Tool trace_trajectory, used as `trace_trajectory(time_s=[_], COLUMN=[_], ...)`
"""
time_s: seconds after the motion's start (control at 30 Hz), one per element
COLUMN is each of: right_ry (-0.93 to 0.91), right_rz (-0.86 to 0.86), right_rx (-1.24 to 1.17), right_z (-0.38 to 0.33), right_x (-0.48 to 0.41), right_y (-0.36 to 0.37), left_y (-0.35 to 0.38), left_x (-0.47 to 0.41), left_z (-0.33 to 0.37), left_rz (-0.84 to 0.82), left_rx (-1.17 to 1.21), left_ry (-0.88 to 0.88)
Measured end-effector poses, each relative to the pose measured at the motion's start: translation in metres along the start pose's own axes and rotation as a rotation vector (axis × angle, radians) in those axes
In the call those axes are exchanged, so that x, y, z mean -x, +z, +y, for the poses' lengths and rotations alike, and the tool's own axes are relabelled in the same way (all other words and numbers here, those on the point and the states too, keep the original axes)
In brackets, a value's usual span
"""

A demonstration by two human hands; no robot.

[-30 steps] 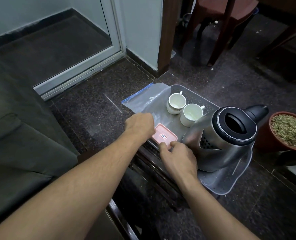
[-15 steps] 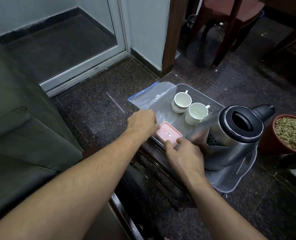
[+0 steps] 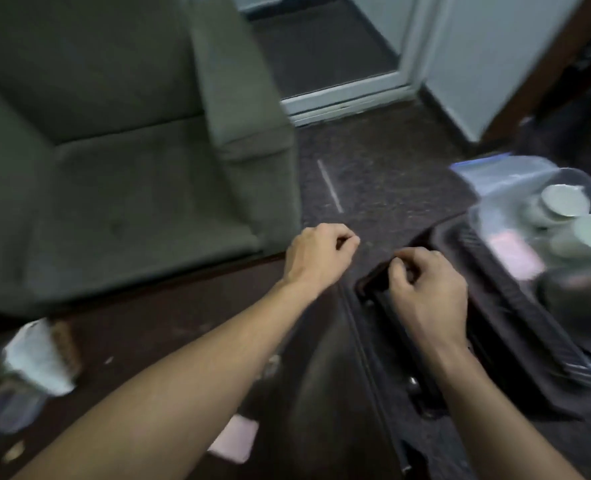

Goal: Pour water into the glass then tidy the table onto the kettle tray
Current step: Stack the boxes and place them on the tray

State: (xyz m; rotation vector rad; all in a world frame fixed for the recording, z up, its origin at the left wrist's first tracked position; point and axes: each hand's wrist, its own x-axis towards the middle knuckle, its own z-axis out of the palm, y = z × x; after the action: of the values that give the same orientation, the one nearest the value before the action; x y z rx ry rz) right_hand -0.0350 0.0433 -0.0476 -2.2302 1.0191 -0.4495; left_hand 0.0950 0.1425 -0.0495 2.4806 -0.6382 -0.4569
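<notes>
The view is blurred. The grey kettle tray [image 3: 475, 216] sits at the right edge on a dark stand [image 3: 515, 317]. It carries two white cups [image 3: 562, 202], a pink box [image 3: 512, 252], a clear plastic bag [image 3: 494, 173] and the steel kettle [image 3: 579, 296], which is partly cut off. My left hand [image 3: 316, 258] hovers left of the stand with curled fingers and nothing in it. My right hand [image 3: 425, 292] is curled over the stand's near corner, also holding nothing. A clear glass [image 3: 10, 405] stands on the dark table at far left.
A white packet [image 3: 37, 362] lies beside the glass, and a pink flat item [image 3: 235, 438] lies on the dark table [image 3: 183, 327] under my left forearm. A green sofa [image 3: 120, 150] fills the upper left. Dark stone floor [image 3: 373, 181] lies beyond.
The view has swung left and down. Both hands have left the pink box on the tray and drawn back toward me, fingers curled. The table with the glass has come into sight.
</notes>
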Motion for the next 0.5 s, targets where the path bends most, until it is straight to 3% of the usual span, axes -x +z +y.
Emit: trace_trajectory(time_s=[0.23,0.5], right_ry=[-0.070,-0.057], right_rz=[-0.352,-0.545], right_rx=[-0.094,-0.030], right_z=[-0.111,-0.195], right_x=[0.122,0.230], right_y=[0.127,0.219], left_y=[-0.107,-0.156], left_x=[0.105,0.217], left_z=[-0.191,-0.348], left_rz=[0.147,0.151], left_rx=[0.050,0.128], left_ry=[-0.273,-0.493])
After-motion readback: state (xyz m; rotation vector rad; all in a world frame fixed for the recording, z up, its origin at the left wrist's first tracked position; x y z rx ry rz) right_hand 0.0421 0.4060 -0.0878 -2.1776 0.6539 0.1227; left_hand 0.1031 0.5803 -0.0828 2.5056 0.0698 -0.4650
